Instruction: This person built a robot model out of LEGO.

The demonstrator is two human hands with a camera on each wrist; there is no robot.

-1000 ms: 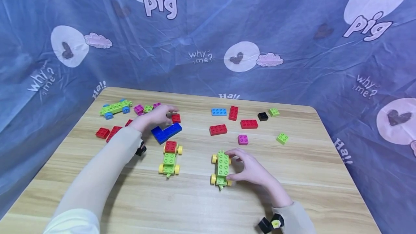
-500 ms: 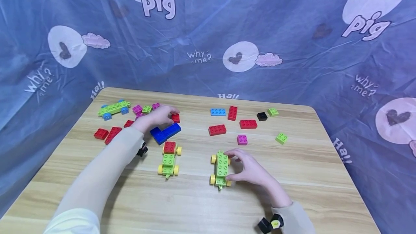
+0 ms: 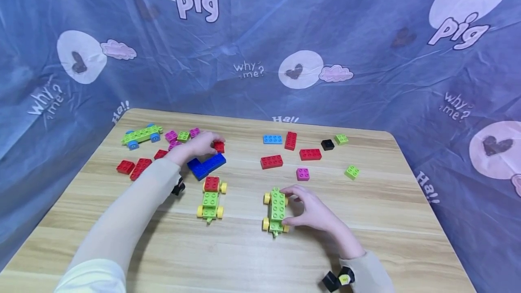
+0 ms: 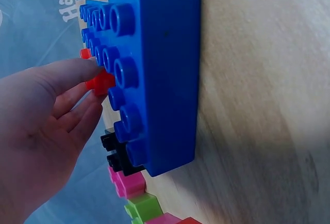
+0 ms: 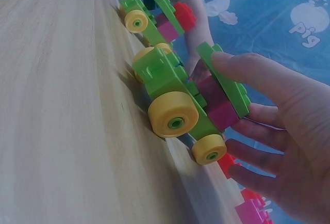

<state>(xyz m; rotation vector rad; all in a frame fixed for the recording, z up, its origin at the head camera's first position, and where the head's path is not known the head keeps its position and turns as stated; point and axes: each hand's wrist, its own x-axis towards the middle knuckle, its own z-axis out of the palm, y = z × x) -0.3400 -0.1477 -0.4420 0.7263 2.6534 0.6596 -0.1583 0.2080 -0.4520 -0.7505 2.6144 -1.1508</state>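
My left hand [image 3: 202, 143] reaches to the far left part of the table, its thumb and fingers pinching a small red brick [image 3: 219, 147]. In the left wrist view, joined blue bricks [image 4: 170, 84] stand in front and partly hide that red brick. My right hand [image 3: 311, 209] holds a green toy car [image 3: 278, 209] with yellow wheels by its long green top brick [image 5: 230, 87]; thumb and fingers are at opposite ends of this brick. A magenta brick [image 5: 219, 102] lies beneath it. A second yellow-wheeled car [image 3: 210, 199], topped with a red brick, stands to the left.
A green car base with blue wheels [image 3: 141, 135] sits at the far left, near magenta, green and red bricks. Toward the back right lie a light blue brick [image 3: 272, 139], several red bricks, a black brick [image 3: 327, 144], a magenta brick [image 3: 303, 174] and green bricks.
My left hand's fingers have come down and closed around the small red brick. The right hand keeps its hold on the car; the head view has shifted slightly.
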